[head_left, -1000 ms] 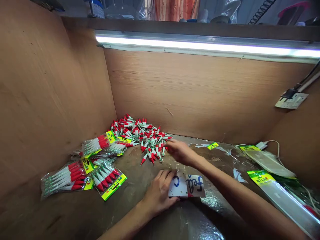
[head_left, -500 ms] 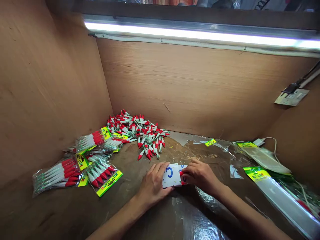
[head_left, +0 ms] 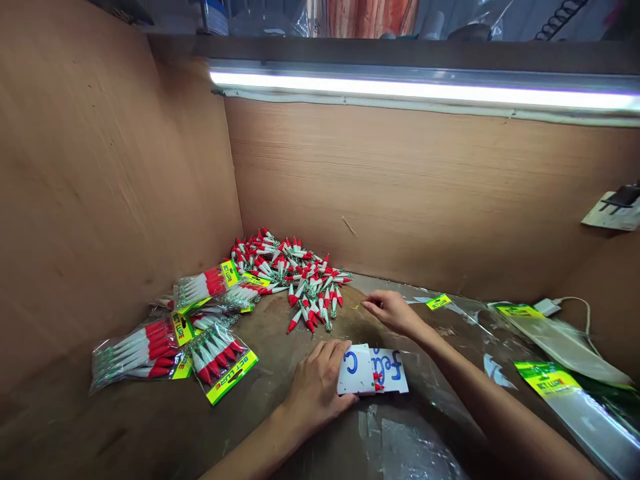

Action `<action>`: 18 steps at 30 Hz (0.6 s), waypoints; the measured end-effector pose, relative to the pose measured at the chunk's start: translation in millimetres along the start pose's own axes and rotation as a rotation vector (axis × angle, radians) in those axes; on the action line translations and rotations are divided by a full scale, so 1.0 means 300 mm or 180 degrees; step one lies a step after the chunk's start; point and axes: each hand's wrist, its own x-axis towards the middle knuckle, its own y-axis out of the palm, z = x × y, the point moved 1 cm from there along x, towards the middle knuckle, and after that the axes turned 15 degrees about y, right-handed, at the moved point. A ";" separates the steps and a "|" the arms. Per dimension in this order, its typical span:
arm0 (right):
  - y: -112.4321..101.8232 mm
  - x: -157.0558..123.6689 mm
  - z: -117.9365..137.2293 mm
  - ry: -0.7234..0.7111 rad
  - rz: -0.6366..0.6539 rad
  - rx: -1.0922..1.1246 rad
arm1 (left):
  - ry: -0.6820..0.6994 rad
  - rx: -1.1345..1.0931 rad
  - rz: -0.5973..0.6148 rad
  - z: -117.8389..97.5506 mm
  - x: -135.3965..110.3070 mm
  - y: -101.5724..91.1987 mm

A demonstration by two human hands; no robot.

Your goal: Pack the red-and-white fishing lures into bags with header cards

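Note:
My left hand [head_left: 320, 380] lies flat on the left edge of a white card [head_left: 373, 371] with blue letters, holding it down on the table. A red-and-white lure lies on the card. My right hand [head_left: 393, 311] reaches out over the table toward a loose pile of red-and-white lures [head_left: 293, 277] in the back corner, its fingers pinched together; I cannot make out anything between them. It hovers just right of the pile's near edge.
Packed bags of lures with yellow-green labels [head_left: 225, 363] lie at the left by the wooden wall. Empty clear bags with yellow-green headers [head_left: 550, 380] lie at the right, beside a white plug and cable [head_left: 550, 307]. Wooden walls close three sides; a tube light [head_left: 425, 90] runs above.
My right hand went from the pile to the card, set a lure there, and has now moved back out toward the pile. My left hand stayed on the card.

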 end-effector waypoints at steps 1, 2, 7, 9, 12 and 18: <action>0.021 0.067 0.009 0.0103 -0.0081 -0.0089 | -0.0003 0.0020 0.0011 0.000 0.000 0.000; 0.043 0.131 0.021 0.0161 -0.0128 -0.0151 | -0.0007 0.0036 0.0024 0.000 0.000 -0.001; 0.127 0.353 0.082 0.0224 -0.0347 -0.0457 | -0.0090 0.0068 0.0087 -0.004 0.002 -0.010; 0.142 0.407 0.105 0.0075 -0.0360 -0.0569 | -0.0109 0.0085 0.0103 -0.004 0.002 -0.013; 0.149 0.473 0.132 -0.0226 -0.0209 -0.0759 | -0.0113 0.0076 0.0122 -0.003 0.001 -0.015; 0.108 0.528 0.121 -0.0785 0.0131 -0.1002 | -0.0104 0.0059 0.0089 -0.001 0.005 -0.019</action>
